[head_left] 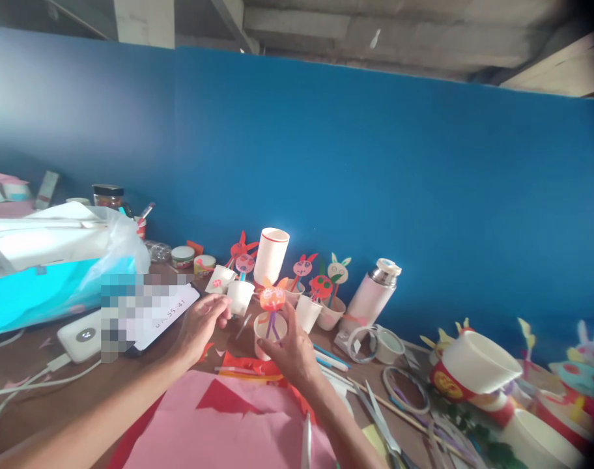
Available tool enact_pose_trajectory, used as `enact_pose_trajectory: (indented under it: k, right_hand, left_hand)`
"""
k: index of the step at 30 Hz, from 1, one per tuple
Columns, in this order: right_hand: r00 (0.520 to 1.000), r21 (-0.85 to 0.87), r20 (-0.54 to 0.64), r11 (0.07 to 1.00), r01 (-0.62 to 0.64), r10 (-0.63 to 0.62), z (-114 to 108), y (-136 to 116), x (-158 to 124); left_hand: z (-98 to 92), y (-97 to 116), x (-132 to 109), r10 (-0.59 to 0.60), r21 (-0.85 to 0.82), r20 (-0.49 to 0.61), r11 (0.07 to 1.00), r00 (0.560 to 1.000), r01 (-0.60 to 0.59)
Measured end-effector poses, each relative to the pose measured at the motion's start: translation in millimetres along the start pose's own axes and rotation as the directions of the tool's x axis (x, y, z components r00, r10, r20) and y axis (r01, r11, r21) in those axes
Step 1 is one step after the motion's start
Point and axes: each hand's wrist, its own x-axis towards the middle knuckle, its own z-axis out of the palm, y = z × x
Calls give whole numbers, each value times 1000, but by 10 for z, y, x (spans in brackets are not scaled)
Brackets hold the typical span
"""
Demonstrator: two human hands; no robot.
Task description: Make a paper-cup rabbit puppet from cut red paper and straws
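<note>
Right hand (293, 344) around cup (262, 332), left hand (206, 319) nearby

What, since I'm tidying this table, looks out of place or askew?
The scissors lie open, to the right of the pink paper; that looks odd because scissors are usually left closed. I see no obvious spill.

My bare left forearm (116, 404) slants up from the lower left, its hand (206, 319) turned inward, fingers (222, 305) loosely bent. My bare right forearm (343, 413) angles up leftward; that hand (297, 348) curves in a grip, thumb (270, 350) reaching left and index finger (290, 317) raised. The two hands are apart.
</note>
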Motion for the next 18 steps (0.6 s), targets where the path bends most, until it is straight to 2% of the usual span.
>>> enact_pose_trajectory:
  k: [3, 7, 10, 14, 16, 18]
  right_hand:
    - [999, 39, -35, 999, -33, 34, -127, 22, -1]
    - [990, 125, -125, 991, -52, 68, -481, 0, 6]
    - [988, 164, -125, 984, -65, 86, -671, -6, -34]
    - [994, 142, -74, 987, -69, 80, -656, -23, -191]
    - [996, 133, -38, 988, -79, 85, -583, -74, -275]
    - [996, 153, 20, 984, -86, 84, -512, -146, -337]
  left_hand:
    - [26, 40, -21, -39, -10, 15, 999, 999, 39]
    - [73, 41, -39, -92, -48, 43, 994, 995, 94]
    - [116, -13, -63, -106, -81, 89, 990, 990, 113]
    - [166, -77, -131, -139, -40, 187, 988, 972, 149]
    - [179, -78, -188, -117, 50, 273, 993, 955, 107]
    - [184, -64, -254, -66, 107, 389, 994, 919, 26]
